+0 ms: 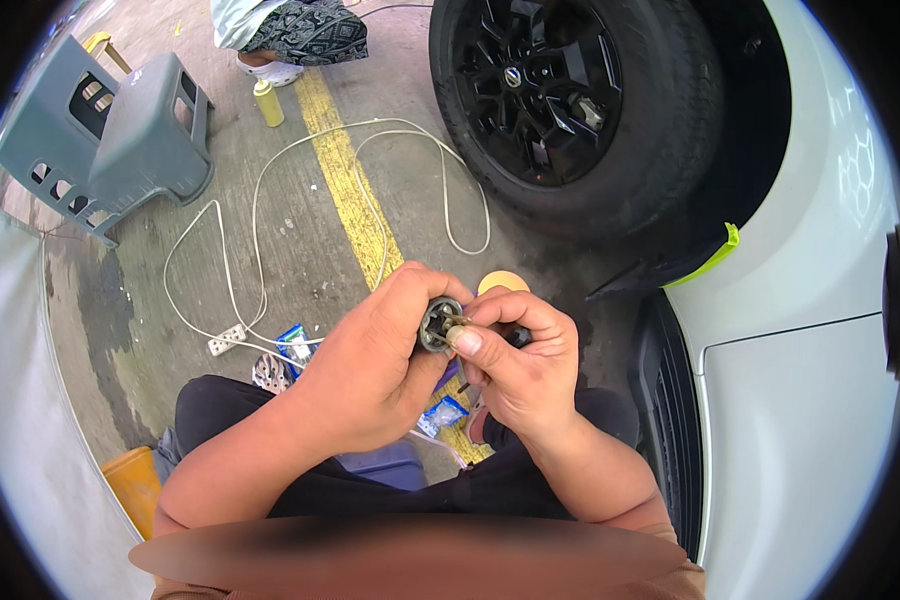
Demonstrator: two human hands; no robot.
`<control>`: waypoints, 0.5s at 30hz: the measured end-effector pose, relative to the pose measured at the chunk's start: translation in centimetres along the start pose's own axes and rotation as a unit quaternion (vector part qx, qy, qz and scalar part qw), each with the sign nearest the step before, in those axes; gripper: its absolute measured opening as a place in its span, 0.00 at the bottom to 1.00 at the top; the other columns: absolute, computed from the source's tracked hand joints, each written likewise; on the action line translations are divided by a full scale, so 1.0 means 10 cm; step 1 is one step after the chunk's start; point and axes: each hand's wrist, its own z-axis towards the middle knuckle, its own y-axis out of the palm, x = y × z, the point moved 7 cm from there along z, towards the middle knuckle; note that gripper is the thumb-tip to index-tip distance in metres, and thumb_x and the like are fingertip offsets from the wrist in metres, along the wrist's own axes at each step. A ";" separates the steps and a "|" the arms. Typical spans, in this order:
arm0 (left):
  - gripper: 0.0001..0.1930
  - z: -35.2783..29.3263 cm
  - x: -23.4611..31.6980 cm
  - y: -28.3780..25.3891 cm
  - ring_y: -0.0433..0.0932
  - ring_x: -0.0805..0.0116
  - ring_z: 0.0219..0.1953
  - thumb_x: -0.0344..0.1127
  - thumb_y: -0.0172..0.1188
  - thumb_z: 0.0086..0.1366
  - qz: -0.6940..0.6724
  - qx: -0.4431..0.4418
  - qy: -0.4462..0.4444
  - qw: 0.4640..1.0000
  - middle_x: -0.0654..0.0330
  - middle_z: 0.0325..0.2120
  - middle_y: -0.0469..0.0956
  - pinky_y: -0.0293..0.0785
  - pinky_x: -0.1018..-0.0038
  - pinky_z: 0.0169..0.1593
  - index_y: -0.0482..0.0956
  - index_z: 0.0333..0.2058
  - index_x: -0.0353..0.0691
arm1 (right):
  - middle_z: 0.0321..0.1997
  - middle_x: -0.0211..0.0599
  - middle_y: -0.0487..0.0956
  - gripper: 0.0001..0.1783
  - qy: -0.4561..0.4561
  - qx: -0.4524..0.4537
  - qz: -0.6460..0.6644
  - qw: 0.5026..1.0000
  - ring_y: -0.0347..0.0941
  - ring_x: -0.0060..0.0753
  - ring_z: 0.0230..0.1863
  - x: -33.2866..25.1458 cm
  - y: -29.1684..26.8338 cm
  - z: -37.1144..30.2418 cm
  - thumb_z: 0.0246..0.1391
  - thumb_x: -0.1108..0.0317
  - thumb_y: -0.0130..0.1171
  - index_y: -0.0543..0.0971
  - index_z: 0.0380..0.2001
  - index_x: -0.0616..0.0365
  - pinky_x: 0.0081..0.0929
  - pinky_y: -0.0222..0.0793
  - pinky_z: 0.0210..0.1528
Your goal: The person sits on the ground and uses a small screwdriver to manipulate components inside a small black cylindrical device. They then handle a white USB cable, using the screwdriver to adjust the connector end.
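My left hand (375,365) grips a small round dark metal part (438,324) with an open face, held up in front of me. My right hand (518,365) pinches a small piece at the rim of that round part with thumb and forefinger, and a thin dark tool sticks out below its fingers. Both hands meet above my knees, over the concrete floor. What the right fingers pinch is too small to tell.
A black car wheel (560,100) and white car body (810,330) stand to the right. A white cable (370,200) with a power strip (227,341) lies on the floor by a yellow line (348,190). A grey plastic stool (120,135), a spray can (267,102) and another person sit far left.
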 end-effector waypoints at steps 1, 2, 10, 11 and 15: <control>0.19 0.00 -0.01 -0.01 0.75 0.59 0.36 0.18 0.58 0.58 -0.005 0.003 -0.007 1.000 0.53 0.36 0.71 0.71 0.69 0.43 0.69 0.48 0.36 | 0.30 0.30 0.79 0.04 0.004 -0.001 0.003 1.000 0.70 0.11 0.22 0.01 0.00 0.00 0.55 0.78 0.68 0.81 0.32 0.64 0.13 0.65 0.23; 0.19 0.01 0.00 -0.01 0.75 0.59 0.36 0.18 0.58 0.58 -0.003 0.002 0.002 1.000 0.53 0.36 0.71 0.71 0.69 0.43 0.69 0.49 0.36 | 0.30 0.30 0.79 0.04 0.004 -0.002 0.005 1.000 0.69 0.11 0.22 0.01 0.00 0.00 0.55 0.78 0.68 0.81 0.32 0.64 0.13 0.64 0.23; 0.16 0.00 -0.01 -0.01 0.80 0.50 0.38 0.22 0.57 0.63 -0.041 -0.032 -0.049 0.997 0.49 0.36 0.76 0.75 0.63 0.41 0.67 0.49 0.35 | 0.30 0.29 0.78 0.04 0.031 -0.009 0.040 0.999 0.68 0.11 0.21 0.07 -0.02 -0.01 0.56 0.77 0.68 0.81 0.32 0.63 0.12 0.63 0.22; 0.16 0.00 -0.01 -0.03 0.80 0.53 0.37 0.22 0.58 0.63 -0.043 -0.028 -0.048 0.998 0.50 0.35 0.76 0.75 0.64 0.41 0.68 0.49 0.35 | 0.30 0.30 0.78 0.04 0.027 -0.017 0.047 0.998 0.68 0.12 0.21 0.06 -0.03 0.00 0.56 0.77 0.67 0.80 0.33 0.63 0.13 0.63 0.24; 0.16 0.02 0.00 -0.05 0.80 0.65 0.34 0.23 0.59 0.63 -0.058 -0.005 -0.048 0.997 0.55 0.32 0.76 0.76 0.70 0.37 0.68 0.48 0.35 | 0.33 0.33 0.78 0.06 0.005 -0.036 0.115 0.993 0.70 0.17 0.28 -0.01 -0.07 0.07 0.57 0.79 0.61 0.78 0.39 0.65 0.18 0.67 0.32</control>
